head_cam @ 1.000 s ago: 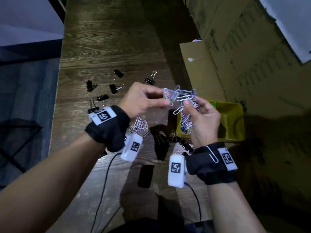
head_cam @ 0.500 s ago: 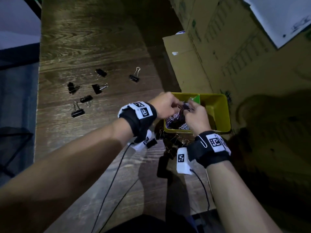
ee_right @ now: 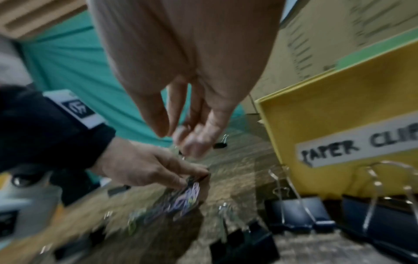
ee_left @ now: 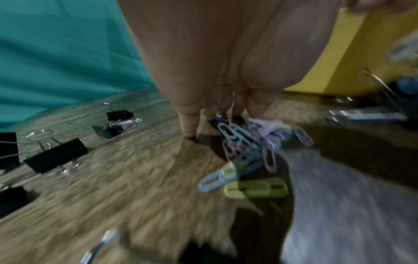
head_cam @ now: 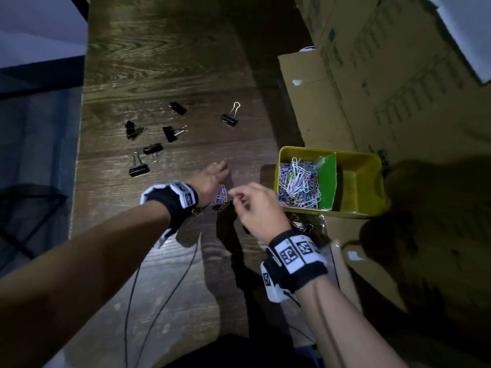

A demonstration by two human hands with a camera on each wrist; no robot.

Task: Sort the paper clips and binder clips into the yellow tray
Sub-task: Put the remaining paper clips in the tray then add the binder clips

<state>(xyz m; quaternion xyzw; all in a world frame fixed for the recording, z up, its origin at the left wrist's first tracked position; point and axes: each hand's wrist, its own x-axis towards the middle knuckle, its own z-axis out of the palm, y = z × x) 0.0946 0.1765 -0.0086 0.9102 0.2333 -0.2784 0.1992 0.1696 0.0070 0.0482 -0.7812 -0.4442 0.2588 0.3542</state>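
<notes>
- Reaching down onto the table [head_cam: 170,62], the left hand [head_cam: 210,179] has its fingers [ee_left: 189,123] pointed at the wood, tips in or against the far edge of a small heap of coloured paper clips [head_cam: 221,198]; whether they already pinch any clip I cannot tell, as the wrist view is blurred.
- From those fingertips the heap spreads back towards the person, under the palm, its clips lying every way with no shared long axis.
- Just right of the heap the right hand [head_cam: 255,208] hovers above the table, fingers loosely curled and holding nothing that shows.
- Both hands are close to the heap, but the left is the nearer, so I judge it will make the pick.
- Right of both hands stands the yellow tray [head_cam: 372,212]; its left compartment, labelled for paper clips, already holds many, its right one looks bare.
- Black binder clips [head_cam: 229,119] lie scattered farther out on the table, and more sit at the tray's near wall.
</notes>
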